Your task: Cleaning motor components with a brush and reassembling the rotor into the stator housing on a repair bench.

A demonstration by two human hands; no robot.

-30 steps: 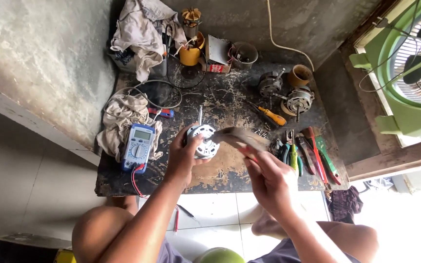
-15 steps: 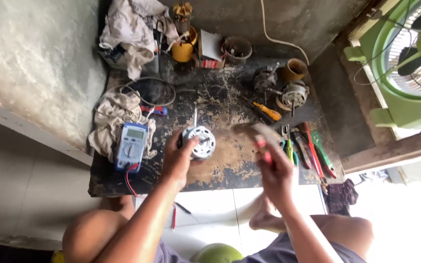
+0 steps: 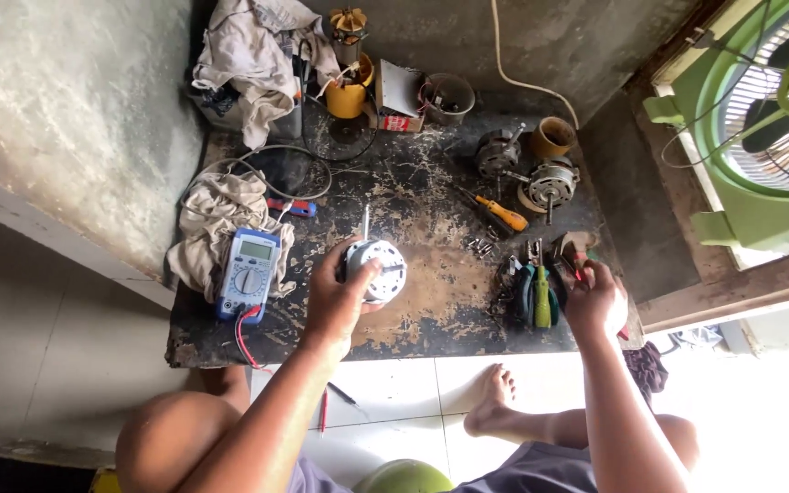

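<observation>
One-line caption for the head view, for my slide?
Left hand grips a white fan motor on a worn black board; right hand reaches among hand tools beside it.

One view only, from a camera on the person's head, looking almost straight down from well above. The dark, stained worktop (image 3: 440, 265) fills the middle of the frame, its far edge against a grey wall at the top. The person's knees, a bare foot and the white tiled floor lie along the near, bottom edge. The left hand (image 3: 335, 297) and right hand (image 3: 595, 301) reach up into the frame from below. A green fan (image 3: 760, 137) sits far right, partly cut off
</observation>
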